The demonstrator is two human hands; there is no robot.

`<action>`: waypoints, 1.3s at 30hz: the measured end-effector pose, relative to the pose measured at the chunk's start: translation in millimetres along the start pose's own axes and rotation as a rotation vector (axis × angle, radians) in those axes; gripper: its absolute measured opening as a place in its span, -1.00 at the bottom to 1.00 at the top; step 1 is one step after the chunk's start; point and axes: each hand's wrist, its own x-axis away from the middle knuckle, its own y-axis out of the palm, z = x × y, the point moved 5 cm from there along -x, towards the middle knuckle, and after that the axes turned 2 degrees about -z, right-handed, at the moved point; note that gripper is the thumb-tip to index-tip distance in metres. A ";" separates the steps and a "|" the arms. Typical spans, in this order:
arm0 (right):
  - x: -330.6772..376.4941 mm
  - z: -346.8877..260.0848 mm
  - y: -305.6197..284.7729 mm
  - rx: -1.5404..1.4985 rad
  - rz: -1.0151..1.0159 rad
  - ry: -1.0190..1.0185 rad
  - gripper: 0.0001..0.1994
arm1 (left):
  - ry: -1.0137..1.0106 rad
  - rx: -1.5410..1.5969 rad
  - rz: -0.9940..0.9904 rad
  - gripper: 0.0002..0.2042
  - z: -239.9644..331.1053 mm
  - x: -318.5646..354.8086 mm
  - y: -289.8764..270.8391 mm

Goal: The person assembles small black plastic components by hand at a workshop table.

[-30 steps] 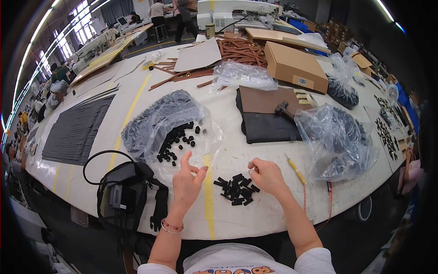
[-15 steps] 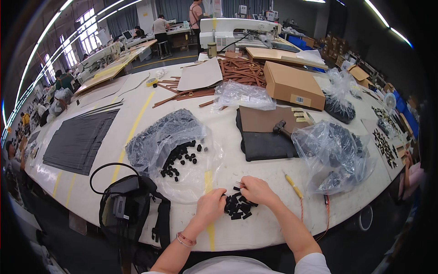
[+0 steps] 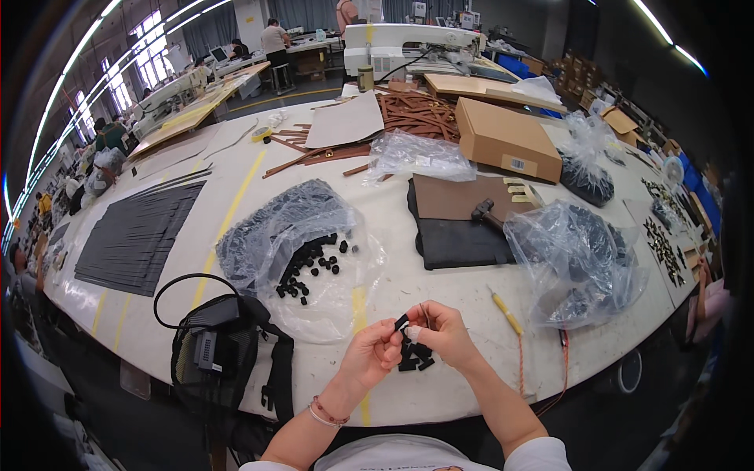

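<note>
My left hand (image 3: 372,351) pinches a small black strip piece (image 3: 401,322) between thumb and fingertips, its end angled up to the right. Close beside it, my right hand (image 3: 446,337) is closed on a thin, shiny metal piece (image 3: 426,313) that sticks up past the fingers; its exact kind is too small to tell. Below both hands, partly hidden by them, lies a small pile of short black pieces (image 3: 414,359). A clear plastic bag (image 3: 292,228), left of my hands, opens toward small black knob-like parts (image 3: 302,273) spilled at its mouth.
A yellow-handled tool (image 3: 506,312) with an orange cord and a clear bag of dark parts (image 3: 577,267) lie to the right. A hammer (image 3: 487,213) rests on stacked brown and black sheets. A black bag (image 3: 220,353) sits front left; a cardboard box (image 3: 509,141) stands farther back.
Both hands have lifted from the pile of black pieces and come together above it. A black strip piece now shows in my left fingertips. The view has shifted slightly.
</note>
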 end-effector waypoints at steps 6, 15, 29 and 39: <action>4.4 10.8 1.5 0.155 0.040 -0.062 -0.93 | -0.037 -0.022 0.039 -0.86 -9.5 8.9 4.1; 12.6 -3.8 6.2 0.376 0.087 -0.106 -0.91 | 0.882 -1.478 0.291 -0.96 9.6 26.5 27.7; 16.1 -12.6 13.2 0.447 0.082 -0.131 -0.86 | 0.634 -0.951 0.228 -0.93 10.3 25.7 20.8; 17.6 -12.3 12.1 0.527 0.124 -0.236 -0.89 | 0.498 -0.732 0.172 -0.93 8.9 20.9 17.9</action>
